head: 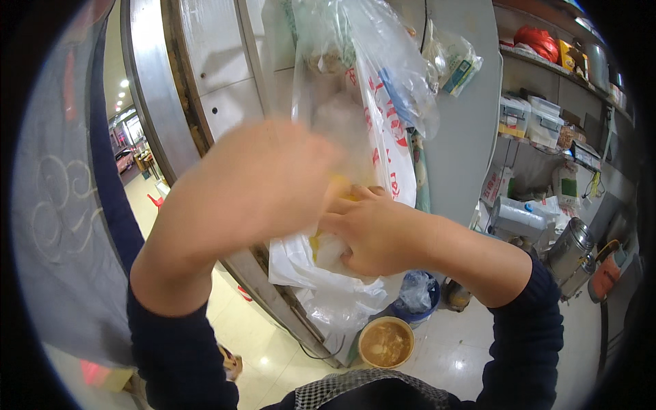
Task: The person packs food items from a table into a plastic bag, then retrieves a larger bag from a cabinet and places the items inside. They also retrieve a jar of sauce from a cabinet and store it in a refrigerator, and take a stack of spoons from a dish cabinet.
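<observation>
Hanging plastic bags fill the space before me, among them a white plastic bag [328, 292] with its crumpled lower part spread below my hands. My right hand [382, 230] is on this bag, thumb and bent fingers apart around the bunched plastic. Motion blurs my left hand [292, 174], which crosses in front of the bags; its fingertips cannot be made out. Between the two hands shows a small yellow thing [313, 246], mostly hidden and too unclear to name. Farther up hangs a clear plastic bag [405, 66] over a white bag with red writing [394, 148].
On the floor below stand a bucket of brownish liquid [387, 343] and a blue bucket [428, 307] with clear plastic inside. Shelves [543, 61] with boxes line the right, above metal canisters [571, 241]. A metal door frame [154, 66] and grey curtain [61, 179] flank the left.
</observation>
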Demonstrator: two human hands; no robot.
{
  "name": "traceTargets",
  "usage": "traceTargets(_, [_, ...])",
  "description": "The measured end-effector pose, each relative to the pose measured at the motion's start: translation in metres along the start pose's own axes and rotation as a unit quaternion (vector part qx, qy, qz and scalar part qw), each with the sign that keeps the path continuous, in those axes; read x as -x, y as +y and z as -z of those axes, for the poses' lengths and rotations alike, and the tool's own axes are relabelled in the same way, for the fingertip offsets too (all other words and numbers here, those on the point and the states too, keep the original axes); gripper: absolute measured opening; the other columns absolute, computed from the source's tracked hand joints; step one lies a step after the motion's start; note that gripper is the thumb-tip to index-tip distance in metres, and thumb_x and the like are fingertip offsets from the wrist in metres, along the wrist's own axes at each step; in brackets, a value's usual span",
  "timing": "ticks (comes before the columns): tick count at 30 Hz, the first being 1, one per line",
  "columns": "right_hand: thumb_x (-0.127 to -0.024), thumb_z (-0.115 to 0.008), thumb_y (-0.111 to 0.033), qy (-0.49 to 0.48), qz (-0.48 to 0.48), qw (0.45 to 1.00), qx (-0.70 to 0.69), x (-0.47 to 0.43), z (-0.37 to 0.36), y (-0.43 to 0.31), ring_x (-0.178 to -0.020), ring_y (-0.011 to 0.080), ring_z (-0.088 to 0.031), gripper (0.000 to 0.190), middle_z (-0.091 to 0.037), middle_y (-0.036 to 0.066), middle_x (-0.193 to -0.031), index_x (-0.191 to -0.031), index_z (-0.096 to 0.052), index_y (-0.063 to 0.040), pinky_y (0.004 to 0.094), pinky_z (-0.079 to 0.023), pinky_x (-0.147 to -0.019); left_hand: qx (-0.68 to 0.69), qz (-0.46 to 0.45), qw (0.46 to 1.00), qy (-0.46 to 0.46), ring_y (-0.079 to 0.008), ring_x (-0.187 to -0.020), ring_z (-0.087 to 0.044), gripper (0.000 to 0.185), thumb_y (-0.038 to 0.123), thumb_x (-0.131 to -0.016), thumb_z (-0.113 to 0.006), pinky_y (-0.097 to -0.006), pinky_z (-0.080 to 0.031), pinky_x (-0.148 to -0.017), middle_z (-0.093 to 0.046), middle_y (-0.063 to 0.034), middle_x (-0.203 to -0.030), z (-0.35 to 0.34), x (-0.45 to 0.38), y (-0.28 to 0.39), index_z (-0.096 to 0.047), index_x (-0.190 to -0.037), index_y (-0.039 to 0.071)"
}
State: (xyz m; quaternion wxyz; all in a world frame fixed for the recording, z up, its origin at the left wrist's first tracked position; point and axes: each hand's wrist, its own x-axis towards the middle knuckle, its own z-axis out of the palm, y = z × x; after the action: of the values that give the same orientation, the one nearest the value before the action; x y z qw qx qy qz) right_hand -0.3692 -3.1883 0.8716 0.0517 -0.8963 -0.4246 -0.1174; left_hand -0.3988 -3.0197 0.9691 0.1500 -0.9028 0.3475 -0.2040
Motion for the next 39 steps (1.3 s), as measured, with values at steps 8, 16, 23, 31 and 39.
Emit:
traceTargets(8, [-0.08,-0.062,-0.029,0.055,0.035,0.996,0.058,0.017,-0.001,-0.011,-0.115,0.0328,-0.055,0.04,-0.064,0.009,-0.114,-0.115,-0.065,-0.01,0.0535,-0.036,-0.104,0.008,0.018,1.0,-0.007,-0.0386,-0.087,-0.065,0.018,0.015,-0.086,-0.062,-0.0443,-0.052,-0.078,-0.069,-0.0201,-0.091,-0.07,-0.096,-0.031,-0.066,-0.1,0.004])
traceTargets(16, [-0.082,-0.062,-0.028,0.046,0.057,0.996,0.051,0.023,-0.002,-0.009,-0.113,0.0309,-0.056,0.035,-0.064,0.009,-0.111,-0.111,-0.066,-0.008,0.0512,-0.041,-0.097,0.132,0.25,0.862,0.422,-0.0263,-0.068,-0.062,0.009,0.008,-0.084,-0.062,-0.0367,-0.05,-0.067,-0.065,-0.0125,-0.078,-0.052,0.016,-0.044,-0.063,-0.09,0.002])
traceTargets(23, [-0.081,-0.063,-0.026,0.027,0.01,0.997,0.072,0.009,-0.005,-0.012,-0.111,0.0317,-0.057,0.036,-0.063,0.01,-0.112,-0.112,-0.066,-0.008,0.0479,-0.043,-0.095,0.262,0.235,0.778,0.52,-0.0058,-0.071,-0.051,0.009,0.005,-0.088,-0.066,-0.0212,-0.042,-0.066,-0.058,-0.0001,-0.077,-0.052,0.076,-0.059,-0.058,-0.085,0.002])
traceTargets(31, [-0.077,-0.065,-0.019,0.127,-0.064,0.989,-0.033,0.007,-0.001,-0.008,-0.117,0.0396,-0.053,0.05,-0.053,0.017,-0.127,-0.125,-0.057,-0.009,0.0494,-0.042,-0.101,0.429,0.283,0.652,0.557,-0.0094,-0.078,-0.059,0.008,0.004,-0.093,-0.058,-0.0227,-0.048,-0.071,-0.063,-0.0042,-0.092,-0.031,0.126,-0.111,-0.058,-0.101,0.004])
traceTargets(39, [-0.072,-0.063,-0.006,0.282,-0.101,0.951,0.079,0.005,-0.009,-0.027,-0.12,0.0424,-0.048,0.051,-0.052,0.022,-0.123,-0.121,-0.051,0.002,0.047,-0.039,-0.103,0.479,0.313,0.627,0.529,-0.0152,-0.083,-0.064,0.03,0.02,-0.094,-0.063,-0.0276,-0.052,-0.074,-0.066,-0.0104,-0.097,-0.05,0.124,-0.136,-0.058,-0.117,0.001])
